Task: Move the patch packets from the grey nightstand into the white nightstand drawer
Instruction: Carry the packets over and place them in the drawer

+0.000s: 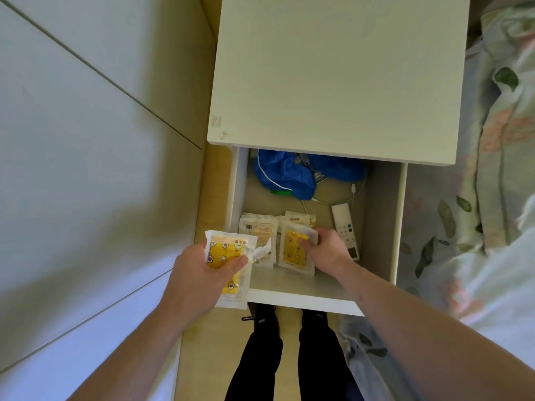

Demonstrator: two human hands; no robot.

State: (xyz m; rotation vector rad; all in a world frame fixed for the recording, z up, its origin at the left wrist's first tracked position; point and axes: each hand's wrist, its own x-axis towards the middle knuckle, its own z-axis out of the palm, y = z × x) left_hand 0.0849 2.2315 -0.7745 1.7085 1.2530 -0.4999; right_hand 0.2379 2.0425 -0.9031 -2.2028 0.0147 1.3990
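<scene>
The white nightstand (333,76) stands in front of me with its drawer (301,296) pulled open. My left hand (199,273) grips a stack of yellow patch packets (228,250) above the drawer's front left corner. Inside the drawer, my right hand (327,247) pinches the top of another yellow patch packet (293,251), which lies on several packets (259,228) spread over the drawer's near half. The grey nightstand is out of view.
At the drawer's back lie a crumpled blue bag (289,172) and a white cable (344,198). A white remote (346,230) sits right of the packets. A flowered bedcover (492,169) is on the right, white panels (86,140) on the left.
</scene>
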